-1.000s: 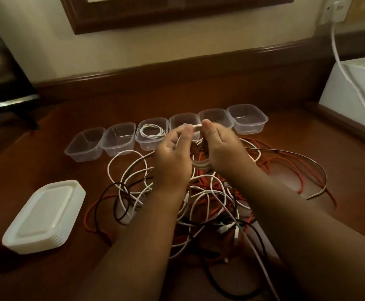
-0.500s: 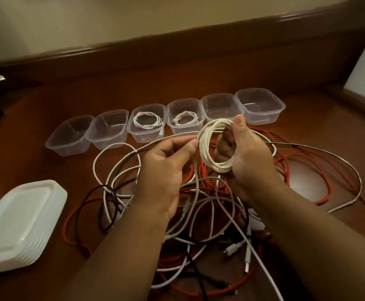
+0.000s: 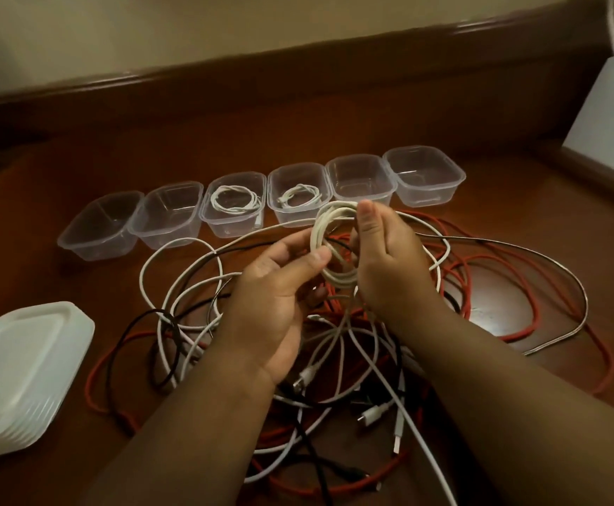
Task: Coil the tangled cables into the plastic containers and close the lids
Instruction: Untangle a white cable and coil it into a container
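— Where's the white coil [image 3: 336,246]?
— Upright, held above the tangle of red, white and black cables [image 3: 353,359].
— And the containers [image 3: 426,177]?
— Six clear tubs in a row, lids off; the third [image 3: 233,204] and fourth [image 3: 298,193] from the left each hold a coiled white cable. The lids [image 3: 17,374] are stacked at left.

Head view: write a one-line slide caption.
Both hands, left hand and right hand, wind a white cable coil above tangled cables; two of six containers already hold coils.

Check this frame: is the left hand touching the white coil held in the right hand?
Touching. The head view shows the left hand with its thumb tip pressed on the white coil's left side, while the right hand grips the other side.
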A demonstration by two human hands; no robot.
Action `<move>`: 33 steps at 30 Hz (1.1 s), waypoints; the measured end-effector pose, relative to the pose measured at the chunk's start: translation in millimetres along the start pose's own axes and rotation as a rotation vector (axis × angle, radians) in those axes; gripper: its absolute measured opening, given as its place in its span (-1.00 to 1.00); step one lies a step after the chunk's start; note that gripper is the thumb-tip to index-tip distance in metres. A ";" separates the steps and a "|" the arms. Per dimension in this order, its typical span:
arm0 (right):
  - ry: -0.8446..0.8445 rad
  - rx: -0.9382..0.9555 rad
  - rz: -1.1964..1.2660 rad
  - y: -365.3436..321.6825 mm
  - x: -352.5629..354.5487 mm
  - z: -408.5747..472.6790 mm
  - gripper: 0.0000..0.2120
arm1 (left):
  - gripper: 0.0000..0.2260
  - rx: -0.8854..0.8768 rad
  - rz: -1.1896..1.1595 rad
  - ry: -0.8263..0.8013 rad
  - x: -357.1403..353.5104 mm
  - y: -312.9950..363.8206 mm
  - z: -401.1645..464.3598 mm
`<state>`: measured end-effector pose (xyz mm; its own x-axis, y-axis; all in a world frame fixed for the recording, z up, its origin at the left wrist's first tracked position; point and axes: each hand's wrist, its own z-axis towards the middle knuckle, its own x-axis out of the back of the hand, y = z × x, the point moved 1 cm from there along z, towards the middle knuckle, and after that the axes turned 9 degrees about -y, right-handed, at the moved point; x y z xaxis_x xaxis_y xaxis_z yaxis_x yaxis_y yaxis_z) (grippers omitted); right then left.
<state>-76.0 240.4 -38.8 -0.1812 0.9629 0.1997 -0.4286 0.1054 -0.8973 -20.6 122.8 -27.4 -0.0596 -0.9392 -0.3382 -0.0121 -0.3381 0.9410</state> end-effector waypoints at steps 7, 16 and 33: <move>-0.002 0.097 -0.210 11.6 1.2 4.8 -0.71 | -0.62 0.036 -0.133 -0.152 -1.4 2.7 -1.6; 0.030 0.270 -0.439 11.3 9.5 6.7 -0.81 | -0.57 -0.076 0.672 0.116 9.2 -1.9 5.3; 0.177 -0.490 0.781 10.2 25.7 23.8 -0.60 | -0.79 -0.079 0.494 0.027 8.4 12.1 0.3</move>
<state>-106.0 260.3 -33.4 -0.1060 0.8243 -0.5561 0.1854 -0.5330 -0.8255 -21.5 110.8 -18.8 -0.0129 -0.9891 0.1469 0.0871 0.1452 0.9856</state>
